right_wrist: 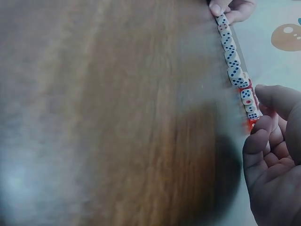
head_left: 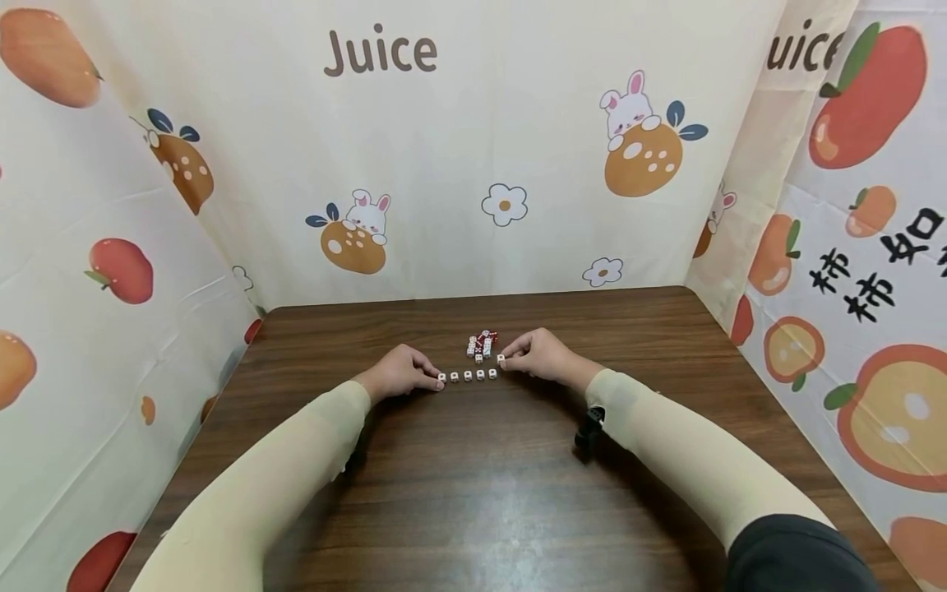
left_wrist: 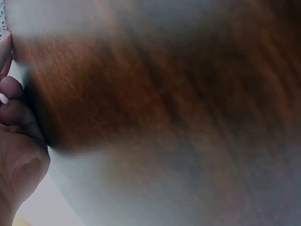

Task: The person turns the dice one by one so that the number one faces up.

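Several white dice (head_left: 468,376) stand in a spaced row across the wooden table. At the row's left end my left hand (head_left: 399,372) holds the end die (head_left: 441,377) between thumb and forefinger. My right hand (head_left: 546,356) pinches another white die (head_left: 501,358) at its fingertips, just behind and right of the row's right end. Behind the row lies a close cluster of red and white dice (head_left: 486,345). In the right wrist view the row of dice (right_wrist: 231,57) runs toward the left hand (right_wrist: 241,9); the right fingers partly hide the nearer dice.
The brown wooden table (head_left: 473,477) reaches back to a cream curtain (head_left: 459,148) printed with fruit and rabbits. Similar printed cloth hangs on both sides. A dark device (head_left: 589,432) is strapped at the right wrist.
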Demonstrator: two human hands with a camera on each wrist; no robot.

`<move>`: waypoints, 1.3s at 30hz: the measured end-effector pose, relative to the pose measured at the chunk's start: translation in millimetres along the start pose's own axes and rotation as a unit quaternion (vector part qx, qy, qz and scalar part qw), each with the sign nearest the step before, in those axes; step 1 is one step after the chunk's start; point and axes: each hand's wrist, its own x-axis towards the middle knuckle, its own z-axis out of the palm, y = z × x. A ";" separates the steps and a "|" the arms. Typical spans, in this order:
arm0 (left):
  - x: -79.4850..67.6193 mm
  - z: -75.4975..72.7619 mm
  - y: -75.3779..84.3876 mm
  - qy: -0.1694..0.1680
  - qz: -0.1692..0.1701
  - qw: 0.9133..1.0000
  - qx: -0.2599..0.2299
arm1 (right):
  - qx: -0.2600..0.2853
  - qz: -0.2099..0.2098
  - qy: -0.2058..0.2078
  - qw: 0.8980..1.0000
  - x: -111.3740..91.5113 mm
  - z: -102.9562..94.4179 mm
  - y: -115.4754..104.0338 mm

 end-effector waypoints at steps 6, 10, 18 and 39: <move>-0.9 0.6 -0.1 -0.001 -0.001 1.000 -0.004 | 0.009 -0.010 0.001 1.000 -9.0 0.2 4.7; -1.9 0.3 0.6 0.000 0.004 1.000 -0.003 | 0.012 -0.014 -0.002 1.000 -10.3 0.3 10.0; -2.1 0.7 1.8 0.003 0.009 1.000 -0.002 | -0.004 -0.017 -0.012 1.000 -9.6 2.3 11.4; -3.2 -0.3 0.7 0.000 0.009 1.000 -0.002 | -0.076 -0.028 -0.003 0.997 -10.8 7.5 2.9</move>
